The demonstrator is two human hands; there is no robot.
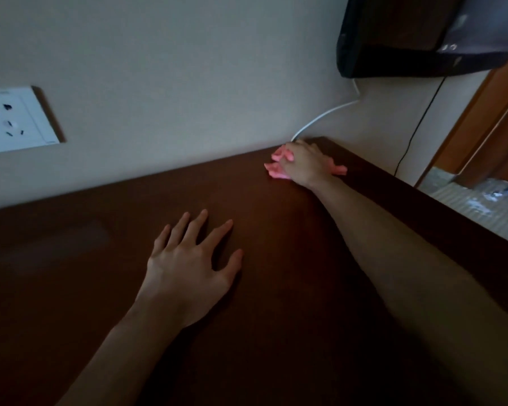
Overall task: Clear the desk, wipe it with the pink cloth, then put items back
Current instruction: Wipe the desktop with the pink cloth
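The wiping step seems to be in hand, and to do it well the cloth should stay flat under firm pressure and travel from the far corner toward the near edge in overlapping strokes. The right hand (302, 164) presses the pink cloth (276, 171) on the desk (71, 259), right of centre in the frame (its fingers seem bunched over it). The left hand (188, 259) rests flat at lower centre, fingers spread, holding nothing.

You are seeing almost nothing legible. The wall socket plate (15, 120) is carrying a faint line of print along its top edge, too blurred to read. Far right of that plate, the dark screen (423, 36) is showing small pale marks, perhaps letters, unreadable.
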